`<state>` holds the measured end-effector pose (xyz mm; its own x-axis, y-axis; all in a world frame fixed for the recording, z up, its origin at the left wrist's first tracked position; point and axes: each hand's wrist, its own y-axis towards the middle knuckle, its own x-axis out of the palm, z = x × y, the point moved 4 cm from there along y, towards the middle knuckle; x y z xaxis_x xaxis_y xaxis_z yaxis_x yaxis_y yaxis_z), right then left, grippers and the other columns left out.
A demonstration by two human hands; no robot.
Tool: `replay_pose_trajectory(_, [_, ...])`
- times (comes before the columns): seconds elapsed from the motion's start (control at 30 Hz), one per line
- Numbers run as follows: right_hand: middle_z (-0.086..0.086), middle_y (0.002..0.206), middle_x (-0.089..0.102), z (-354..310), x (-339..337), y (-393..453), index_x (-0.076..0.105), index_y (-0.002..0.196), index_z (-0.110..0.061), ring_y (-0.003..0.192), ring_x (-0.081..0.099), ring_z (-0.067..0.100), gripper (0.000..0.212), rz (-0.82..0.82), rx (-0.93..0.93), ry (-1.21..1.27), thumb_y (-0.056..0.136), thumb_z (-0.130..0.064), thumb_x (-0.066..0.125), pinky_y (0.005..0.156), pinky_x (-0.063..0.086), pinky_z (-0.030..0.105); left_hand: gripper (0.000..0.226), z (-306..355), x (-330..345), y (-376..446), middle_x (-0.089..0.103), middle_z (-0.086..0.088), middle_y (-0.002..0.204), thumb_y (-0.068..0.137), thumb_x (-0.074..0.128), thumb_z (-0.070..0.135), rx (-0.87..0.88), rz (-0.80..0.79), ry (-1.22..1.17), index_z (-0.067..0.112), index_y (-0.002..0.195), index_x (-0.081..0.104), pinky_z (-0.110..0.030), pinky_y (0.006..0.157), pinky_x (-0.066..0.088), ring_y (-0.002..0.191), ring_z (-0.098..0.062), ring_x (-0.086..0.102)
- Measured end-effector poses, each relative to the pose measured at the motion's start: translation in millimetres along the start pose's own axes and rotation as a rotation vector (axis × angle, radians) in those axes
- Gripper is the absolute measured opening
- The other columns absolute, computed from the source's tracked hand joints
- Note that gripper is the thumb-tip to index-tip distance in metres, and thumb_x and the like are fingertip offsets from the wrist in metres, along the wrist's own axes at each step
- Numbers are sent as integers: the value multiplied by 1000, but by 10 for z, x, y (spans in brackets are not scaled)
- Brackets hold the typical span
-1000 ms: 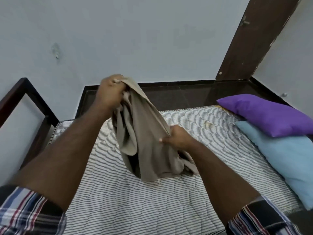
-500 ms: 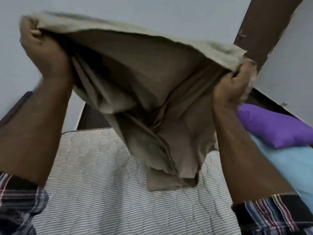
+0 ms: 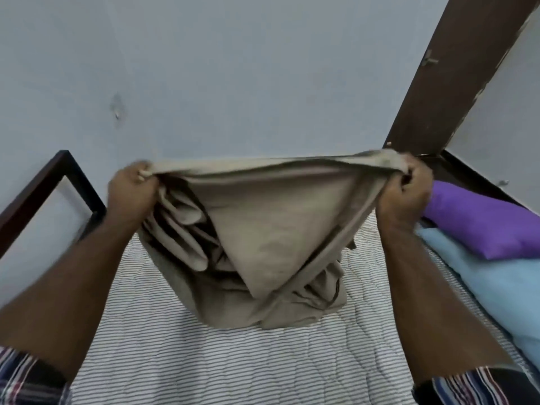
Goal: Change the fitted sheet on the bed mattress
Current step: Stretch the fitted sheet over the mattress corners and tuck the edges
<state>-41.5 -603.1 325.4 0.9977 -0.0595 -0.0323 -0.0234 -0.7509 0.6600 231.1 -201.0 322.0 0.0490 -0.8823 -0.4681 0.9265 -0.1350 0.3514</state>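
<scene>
Over the near edge of the bare striped mattress [image 3: 233, 361] my forearms reach forward and spread wide, plaid sleeves at the elbows. I hold the beige fitted sheet [image 3: 263, 229] up by its top hem so the folded bulk can hang and, I judge, shake open; its lowest folds seem to touch the mattress middle. My left hand [image 3: 133, 190] and right hand [image 3: 404, 194] each clench a bunched end of the hem. Along the right edge lie a blue pillow [image 3: 496, 287] and a purple pillow [image 3: 482, 223].

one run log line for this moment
left hand: grips sheet edge | right hand: grips sheet edge | beige sheet: bunched, unspread | mattress: bare
</scene>
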Motion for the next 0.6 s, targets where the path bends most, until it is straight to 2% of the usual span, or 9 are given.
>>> replay_pose_trajectory(0.07, [24, 100, 67, 504, -126, -254, 68, 98, 5, 98, 62, 38, 28, -218, 141, -301, 88, -13, 50, 87, 47, 43, 3, -198, 99, -156, 73, 2, 79, 79, 74, 29, -95, -222, -38, 30, 82, 74, -35, 81, 56, 83, -20, 70])
replay_pose_trajectory(0.13, [30, 102, 67, 967, -241, -571, 69, 102, 8, 98, 64, 46, 30, -600, 390, -676, 88, -15, 55, 84, 51, 47, 15, -200, 236, -372, 73, 5, 82, 79, 85, 25, -106, -435, -125, 29, 92, 78, -20, 70, 54, 74, -6, 66])
replay_pose_trajectory(0.2, [29, 126, 60, 1033, -224, -912, 58, 126, 5, 115, 59, 43, 47, -852, 658, -792, 85, -16, 67, 95, 52, 46, 26, -141, 328, -535, 70, 2, 85, 81, 83, 24, -40, -535, -152, 21, 107, 76, -13, 65, 47, 70, -1, 59])
replay_pose_trajectory(0.3, [9, 153, 41, 365, 314, -1505, 32, 154, -17, 137, 44, 33, 92, -1127, 504, -362, 77, -19, 82, 109, 43, 45, 14, -5, 346, -588, 70, 10, 89, 91, 73, 25, 7, -422, -195, 21, 104, 75, -13, 73, 46, 77, 5, 60])
replay_pose_trajectory(0.4, [-7, 156, 37, -712, 798, -2104, 24, 157, -32, 139, 39, 15, 104, -1455, 327, 160, 74, -29, 88, 107, 45, 37, 17, 176, 384, -671, 72, 18, 85, 99, 61, 30, 30, -406, -243, 22, 97, 77, -18, 75, 47, 78, 1, 62])
replay_pose_trajectory(0.47, [-8, 146, 50, -1098, 977, -2333, 35, 152, -32, 129, 48, 8, 93, -1626, 111, 115, 74, -42, 85, 100, 45, 29, 32, 254, 370, -722, 67, 13, 71, 101, 53, 39, 4, -450, -347, 17, 98, 76, -18, 64, 46, 65, -4, 58])
replay_pose_trajectory(0.5, [-6, 128, 64, -1218, 1028, -2391, 54, 137, -32, 114, 59, 11, 68, -1651, -3, 47, 76, -45, 80, 90, 49, 32, 39, 253, 319, -719, 66, 8, 68, 99, 50, 45, -27, -436, -390, 15, 99, 76, -18, 59, 46, 60, -6, 57])
replay_pose_trajectory(0.53, [-4, 104, 71, -1278, 1055, -2413, 66, 110, -31, 96, 64, 16, 36, -1596, -107, -30, 77, -46, 70, 78, 49, 33, 43, 191, 245, -703, 66, 2, 69, 99, 48, 48, -53, -393, -399, 15, 99, 76, -20, 57, 47, 59, -9, 58])
replay_pose_trajectory(0.6, [0, 80, 69, -1356, 1023, -2425, 61, 82, -23, 79, 63, 26, 17, -1360, -202, -91, 79, -38, 55, 68, 48, 37, 43, -67, 48, -659, 72, -2, 78, 103, 45, 48, -87, -233, -282, 19, 97, 76, -28, 69, 53, 69, -14, 65])
